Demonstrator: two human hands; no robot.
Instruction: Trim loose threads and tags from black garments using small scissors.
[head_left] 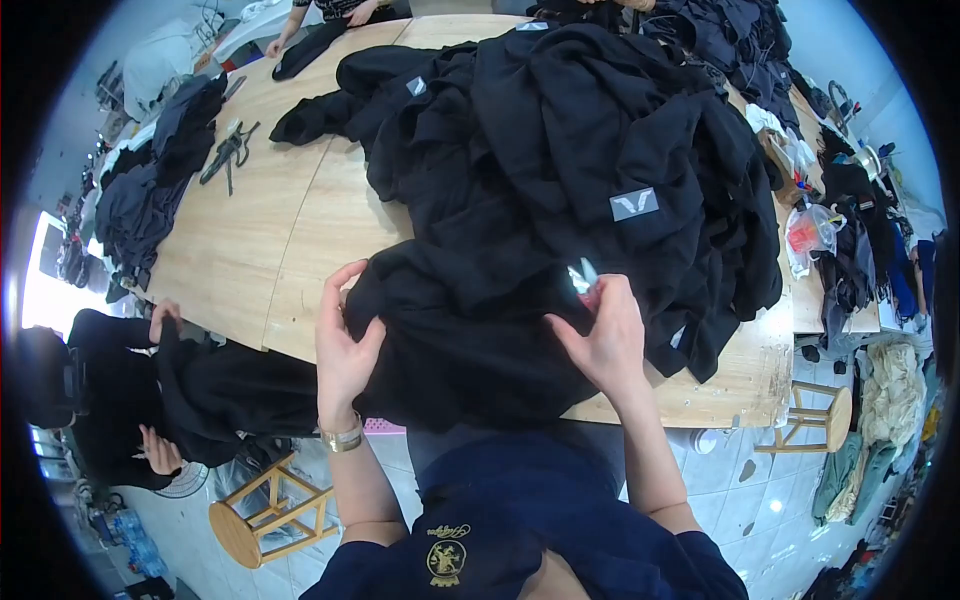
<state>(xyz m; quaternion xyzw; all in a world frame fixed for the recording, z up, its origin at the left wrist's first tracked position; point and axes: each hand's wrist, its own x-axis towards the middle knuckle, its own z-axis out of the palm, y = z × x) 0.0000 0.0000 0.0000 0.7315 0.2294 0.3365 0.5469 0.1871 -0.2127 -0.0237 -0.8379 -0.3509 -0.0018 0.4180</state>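
Obs. from tableside; clock centred between worker's hands, 12 = straight ahead. Blk garment point(470, 365) lies bunched at dial centre, hanging over near edge of wooden table point(235, 270) at 6. L hand point(345, 345) at 9: fingers curled part-way, thumb apart from them, fold of garment held betw. R hand point(608, 345) at 3: fingers closed round small red-handled snips point(586, 285), blades up & apart; thumb spread out toward cloth. Big pile of blk clothing point(560, 120) at 12–1, abutting garment; grey label point(634, 204) on it at 1–2. Dk scissors-like tool point(229, 158) on tabletop at 10. Co-worker point(110, 400) nr 9, w/ dk cloth point(240, 395). Wooden stools: one point(235, 525) at 7–8, another point(830, 415) at 3–4.
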